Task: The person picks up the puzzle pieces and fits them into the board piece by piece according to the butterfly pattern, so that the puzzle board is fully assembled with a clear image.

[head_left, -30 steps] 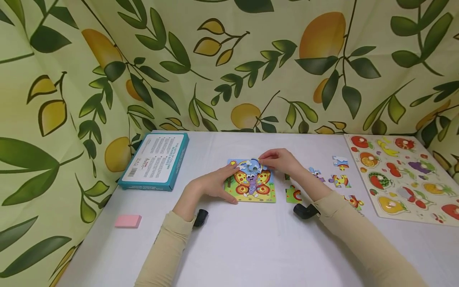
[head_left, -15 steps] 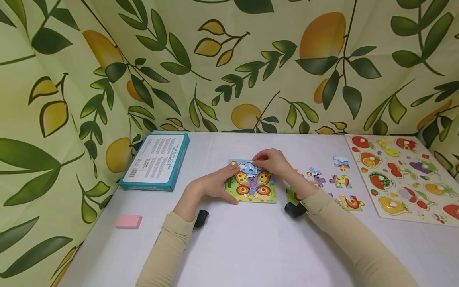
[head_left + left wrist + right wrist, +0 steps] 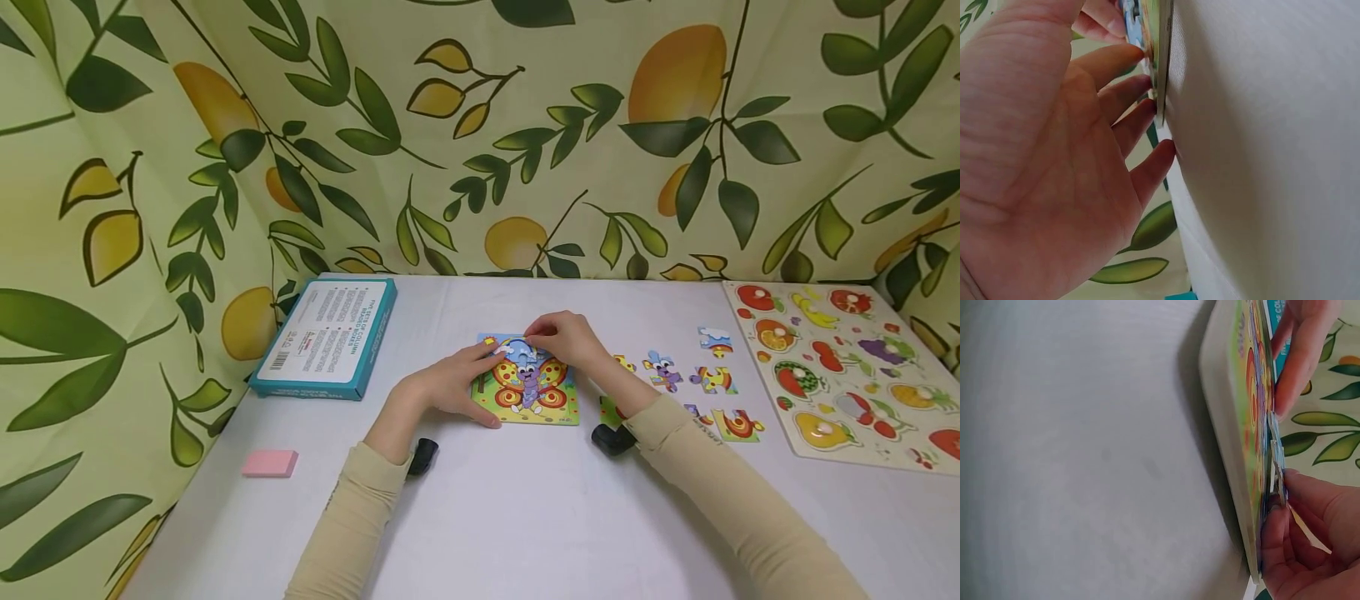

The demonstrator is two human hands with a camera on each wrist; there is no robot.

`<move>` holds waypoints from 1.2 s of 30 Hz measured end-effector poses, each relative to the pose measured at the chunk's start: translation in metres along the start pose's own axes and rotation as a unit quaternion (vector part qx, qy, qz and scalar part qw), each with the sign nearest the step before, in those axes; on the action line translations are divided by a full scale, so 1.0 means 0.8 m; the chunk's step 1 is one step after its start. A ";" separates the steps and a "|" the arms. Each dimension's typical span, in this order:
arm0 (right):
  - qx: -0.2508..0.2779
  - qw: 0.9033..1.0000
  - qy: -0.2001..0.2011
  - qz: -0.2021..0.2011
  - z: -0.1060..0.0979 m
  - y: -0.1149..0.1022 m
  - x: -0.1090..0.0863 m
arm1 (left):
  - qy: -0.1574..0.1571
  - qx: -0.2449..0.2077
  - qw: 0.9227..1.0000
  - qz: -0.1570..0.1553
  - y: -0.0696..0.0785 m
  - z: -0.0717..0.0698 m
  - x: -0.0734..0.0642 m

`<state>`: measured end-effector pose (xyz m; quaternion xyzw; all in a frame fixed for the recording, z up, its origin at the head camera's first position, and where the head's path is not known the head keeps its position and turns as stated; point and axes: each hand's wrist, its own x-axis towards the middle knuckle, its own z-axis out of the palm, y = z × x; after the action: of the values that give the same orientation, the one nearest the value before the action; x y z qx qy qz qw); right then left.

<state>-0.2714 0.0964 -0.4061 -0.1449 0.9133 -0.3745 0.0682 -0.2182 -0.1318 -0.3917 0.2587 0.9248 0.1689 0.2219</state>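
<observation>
A butterfly jigsaw board (image 3: 528, 400) lies flat on the white table in the head view. My left hand (image 3: 453, 383) rests on its left side with fingers stretched out, the thumb at the lower left edge. In the left wrist view the fingertips (image 3: 1147, 81) touch the board's rim. My right hand (image 3: 566, 337) is over the upper right part. Between thumb and finger it pinches a blue-and-white jigsaw piece (image 3: 1277, 456), which sits slightly raised above the board in the right wrist view. Some of that piece's edge is hidden by the fingers.
Loose jigsaw pieces (image 3: 663, 371) lie to the right, some behind the right forearm. Beyond them is a wooden fruit peg board (image 3: 817, 433). A teal box (image 3: 322, 342) stands at the back left, with a pink block (image 3: 270, 463) nearer. A patterned curtain rises behind the table.
My right hand has moved left over the top of the board, bringing the blue-and-white jigsaw piece with it, then barely shifted. The left hand has stayed in place.
</observation>
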 end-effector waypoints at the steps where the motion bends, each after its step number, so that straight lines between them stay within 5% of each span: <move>1: -0.002 1.000 0.000 0.001 0.000 0.000 0.000 | 0.001 0.006 1.000 -0.001 0.000 0.000 0.000; 21: -0.005 1.000 -0.001 0.005 -0.003 0.002 -0.003 | 0.007 0.015 1.000 -0.001 0.002 -0.001 -0.001; 36: -0.019 0.999 -0.041 -0.001 -0.010 0.007 -0.004 | 0.020 0.014 1.000 -0.004 0.007 -0.003 -0.003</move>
<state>-0.2713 0.1068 -0.4046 -0.1625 0.9165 -0.3509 0.1028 -0.2151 -0.1291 -0.3866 0.2544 0.9324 0.1605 0.2005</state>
